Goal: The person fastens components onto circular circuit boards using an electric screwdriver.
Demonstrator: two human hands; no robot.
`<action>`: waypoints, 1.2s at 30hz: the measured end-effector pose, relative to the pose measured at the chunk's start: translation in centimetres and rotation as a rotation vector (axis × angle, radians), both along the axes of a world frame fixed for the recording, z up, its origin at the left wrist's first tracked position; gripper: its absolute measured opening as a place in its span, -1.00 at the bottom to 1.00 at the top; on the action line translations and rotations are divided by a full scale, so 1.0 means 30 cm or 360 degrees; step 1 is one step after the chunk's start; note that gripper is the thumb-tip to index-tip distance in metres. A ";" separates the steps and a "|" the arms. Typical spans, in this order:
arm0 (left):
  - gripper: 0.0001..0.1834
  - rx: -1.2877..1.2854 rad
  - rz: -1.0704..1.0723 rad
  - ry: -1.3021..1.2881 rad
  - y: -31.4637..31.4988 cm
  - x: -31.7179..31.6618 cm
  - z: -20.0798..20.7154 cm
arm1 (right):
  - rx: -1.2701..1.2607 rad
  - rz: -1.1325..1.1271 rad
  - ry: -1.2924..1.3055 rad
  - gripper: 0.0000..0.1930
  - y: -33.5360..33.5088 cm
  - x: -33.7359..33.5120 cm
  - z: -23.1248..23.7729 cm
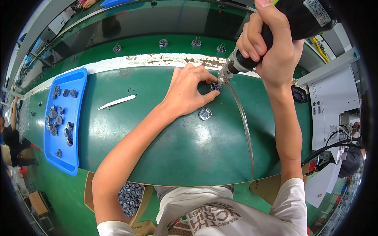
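Observation:
My right hand [271, 47] is wrapped round a black electric screwdriver [293, 19], held tilted over the bench. Its metal nose [225, 74], with a clear feed hose [241, 114] hanging from it, points down at a small round dark part [215, 86]. Thumb and fingers of my left hand [191, 84] pinch that part against the green bench top. Whether the nose touches it I cannot tell. A second round part [205, 114], silvery with a clear look, lies just nearer to me.
At the left stands a blue tray [80, 129] with several grey round parts. White tweezers [117, 102] lie between it and my left arm. Beyond a worn white ledge [138, 61], several round parts [163, 43] sit on a green strip. A carton of small grey pieces [132, 196] stands below the bench edge.

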State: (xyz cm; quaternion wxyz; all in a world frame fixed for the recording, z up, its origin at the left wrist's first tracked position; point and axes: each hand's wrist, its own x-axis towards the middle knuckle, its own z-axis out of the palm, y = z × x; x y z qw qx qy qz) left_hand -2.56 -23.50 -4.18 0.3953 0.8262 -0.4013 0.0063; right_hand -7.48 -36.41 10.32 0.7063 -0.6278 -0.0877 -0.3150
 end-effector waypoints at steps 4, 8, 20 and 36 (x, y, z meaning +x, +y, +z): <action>-0.68 0.0020 0.0005 -0.0026 0.007 0.001 -0.002 | 0.0000 -0.0006 0.0016 -0.76 0.004 0.010 -0.009; -0.68 0.0027 0.0003 -0.0015 0.002 0.002 0.004 | -0.0047 0.0029 0.0007 -0.76 -0.011 0.019 -0.015; -0.45 -0.0007 0.0193 0.0130 -0.011 -0.003 0.008 | -0.0105 -0.0308 -0.0039 -0.77 0.017 -0.045 0.102; -0.66 0.0067 -0.0201 0.0104 0.039 0.025 0.029 | 0.0008 0.0043 -0.0017 -0.80 -0.025 -0.019 0.032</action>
